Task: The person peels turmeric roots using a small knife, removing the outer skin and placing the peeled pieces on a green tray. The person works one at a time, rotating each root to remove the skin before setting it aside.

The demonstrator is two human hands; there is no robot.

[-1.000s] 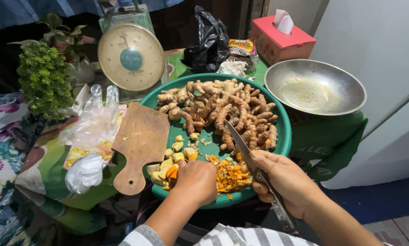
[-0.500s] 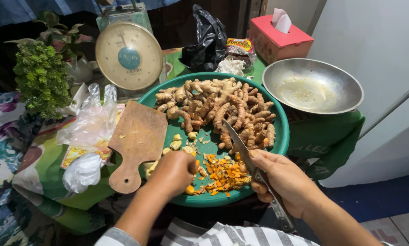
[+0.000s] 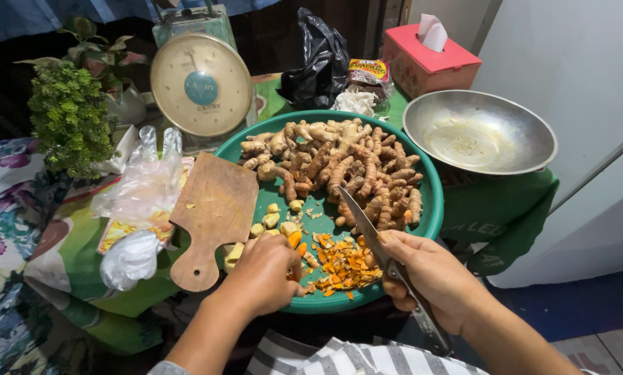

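Right hand [image 3: 433, 278] grips a knife [image 3: 367, 229], blade over the green tray [image 3: 429, 187]. Left hand [image 3: 263, 274] pinches 1 orange turmeric piece [image 3: 295, 239] beside the chopped turmeric [image 3: 343, 267].

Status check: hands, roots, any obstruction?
Left hand on an orange piece. Right hand grips knife. Whole roots heaped behind. Nothing in the way.

Steel bowl [image 3: 479, 132] is looking shiny and smooth, cutting board [image 3: 214, 208] is showing matt worn wood, green tray [image 3: 429, 208] is glossy plastic, knife blade [image 3: 359, 219] is gleaming metal.

The left hand [image 3: 263, 274] hides what its fingers pinch on the tray [image 3: 433, 208].
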